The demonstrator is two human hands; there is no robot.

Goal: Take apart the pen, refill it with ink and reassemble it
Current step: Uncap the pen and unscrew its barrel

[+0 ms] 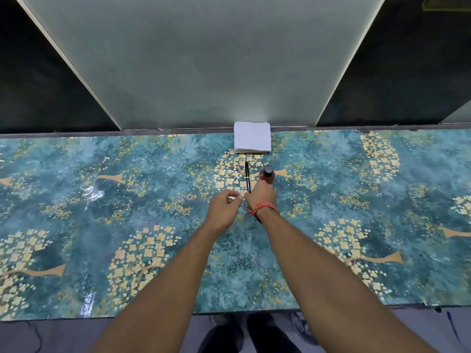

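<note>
A black pen [247,176] lies on the patterned table, pointing away from me. Just right of it stands a red ink bottle [266,174] with a dark cap. My right hand [262,198], with a red thread at the wrist, rests palm down over the pen's near end and the foot of the bottle. Its fingers are hidden, so its grip cannot be made out. My left hand [224,208] is just left of it. Its fingers are curled, thumb and forefinger nearly meet, and nothing shows between them.
A folded stack of white tissues [252,140] sits at the table's far edge, against a pale upright panel [204,59]. The table's teal and gold floral cover [102,200] stretches wide on both sides. My shoes show below the near edge.
</note>
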